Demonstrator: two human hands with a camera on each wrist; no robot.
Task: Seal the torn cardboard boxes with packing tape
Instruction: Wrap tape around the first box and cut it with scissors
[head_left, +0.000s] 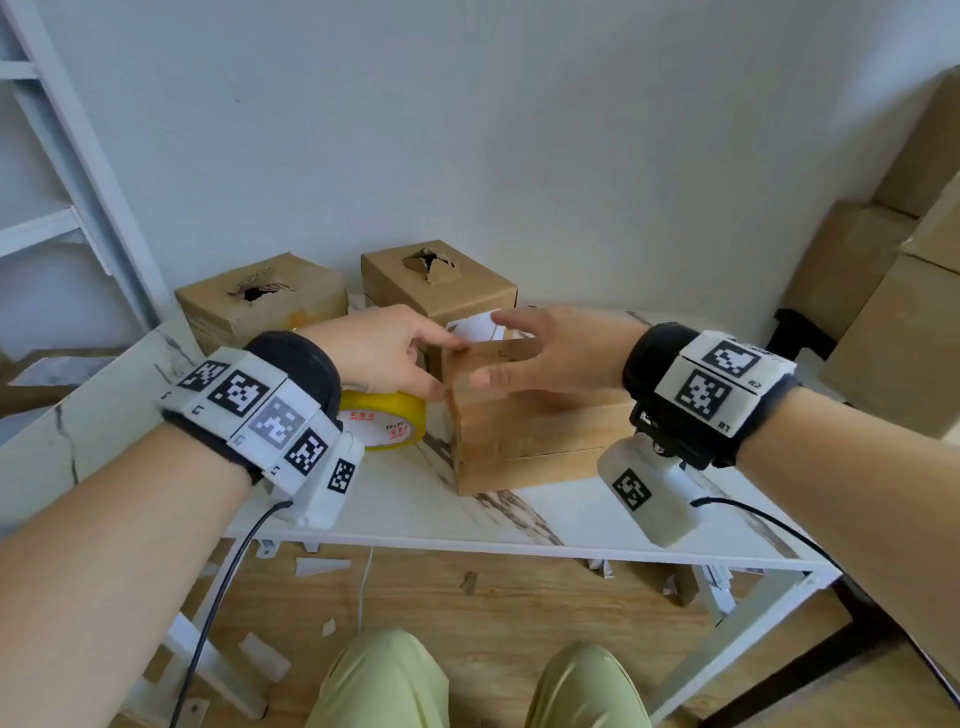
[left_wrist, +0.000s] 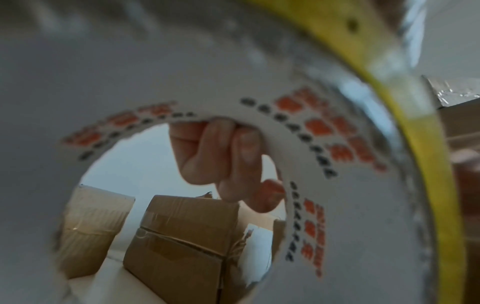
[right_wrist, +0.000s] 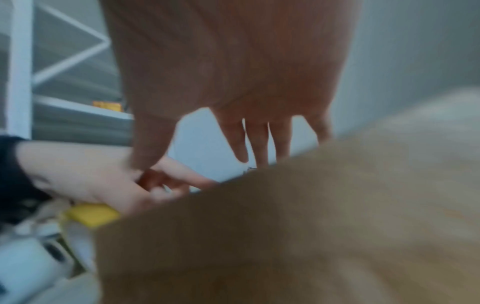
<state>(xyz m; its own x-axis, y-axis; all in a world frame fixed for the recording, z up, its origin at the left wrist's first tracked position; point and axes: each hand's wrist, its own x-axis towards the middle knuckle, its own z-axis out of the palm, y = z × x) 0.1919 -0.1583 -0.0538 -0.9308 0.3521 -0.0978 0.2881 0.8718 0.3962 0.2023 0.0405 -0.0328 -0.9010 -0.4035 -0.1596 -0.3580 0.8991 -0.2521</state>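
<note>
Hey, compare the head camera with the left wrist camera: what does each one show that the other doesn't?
Only the head view shows the right hand, open above the nearest box, the torn holes in the two back boxes, and the marble table.

Only the left wrist view looks through the roll's white core, showing fingers curled over its inner edge and the red and black print.

Both show the yellow tape roll, held by the left hand, and brown cardboard boxes behind.

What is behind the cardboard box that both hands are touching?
Behind the near box stand two torn boxes against the wall. The hands cover what lies between them.
</note>
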